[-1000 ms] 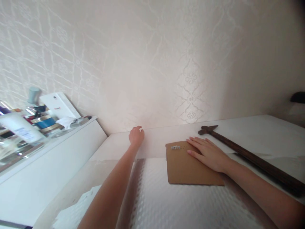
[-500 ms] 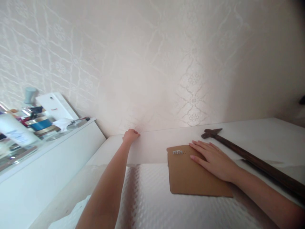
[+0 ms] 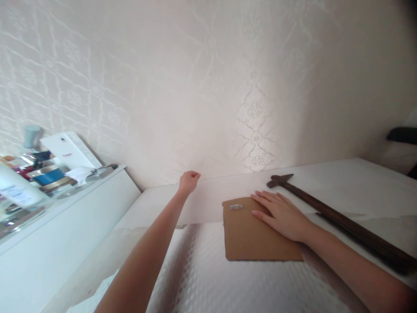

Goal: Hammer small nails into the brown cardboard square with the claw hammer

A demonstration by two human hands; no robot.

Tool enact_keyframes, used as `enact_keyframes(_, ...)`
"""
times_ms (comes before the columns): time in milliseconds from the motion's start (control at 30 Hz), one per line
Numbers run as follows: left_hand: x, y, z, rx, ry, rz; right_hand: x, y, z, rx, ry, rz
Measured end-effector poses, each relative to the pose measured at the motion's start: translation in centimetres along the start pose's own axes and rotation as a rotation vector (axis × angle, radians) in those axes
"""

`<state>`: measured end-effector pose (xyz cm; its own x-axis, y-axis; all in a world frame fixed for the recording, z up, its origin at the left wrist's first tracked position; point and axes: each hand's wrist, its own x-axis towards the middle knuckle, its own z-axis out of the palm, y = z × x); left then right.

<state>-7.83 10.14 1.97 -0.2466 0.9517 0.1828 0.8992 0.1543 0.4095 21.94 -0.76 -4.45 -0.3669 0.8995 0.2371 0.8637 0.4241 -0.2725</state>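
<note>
My left hand (image 3: 190,181) is closed in a pinch near the foot of the wall, left of the cardboard; whatever is between its fingertips, if anything, is too small to make out. A brown piece of cardboard (image 3: 252,241) lies with its front part over white bubble wrap. Small silvery metal pieces (image 3: 236,207) are clustered near its top left corner, with several tiny dark holes to their right. My right hand (image 3: 282,216) lies flat on the cardboard's right side, fingers stretched out. Beyond that hand rests a hammer (image 3: 321,202) with a dark head and long dark handle.
Bubble wrap (image 3: 224,284) covers the front of the white surface (image 3: 342,180), which meets a patterned wall (image 3: 208,95). At left, a white cabinet (image 3: 68,217) carries bottles, a blue-banded roll (image 3: 48,177) and a white box (image 3: 71,150). A dark object (image 3: 402,135) shows at the right edge.
My left hand has moved right, toward the cardboard, still pinched. My right hand stays flat on the cardboard. The view has turned slightly right.
</note>
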Motion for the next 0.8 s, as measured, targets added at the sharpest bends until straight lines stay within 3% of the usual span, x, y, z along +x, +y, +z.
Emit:
enact_keyframes(167,-6.4,5.2,0.8,-0.554,-0.053,0.225,0.3,0.1,0.0,0.002,-0.008,-0.011)
enact_keyframes(300,-11.4,8.8,1.3,-0.647,-0.115,0.365,0.4,-0.1,-0.4,0.004,-0.009,-0.008)
enact_keyframes(367,-12.7,9.7,1.5,-0.643,-0.095,0.351,0.5,-0.2,-0.5,0.004,-0.008,-0.009)
enact_keyframes(800,-13.1,8.2,3.7,-0.389,-0.164,0.359,0.6,0.5,-0.2,0.034,0.012,-0.029)
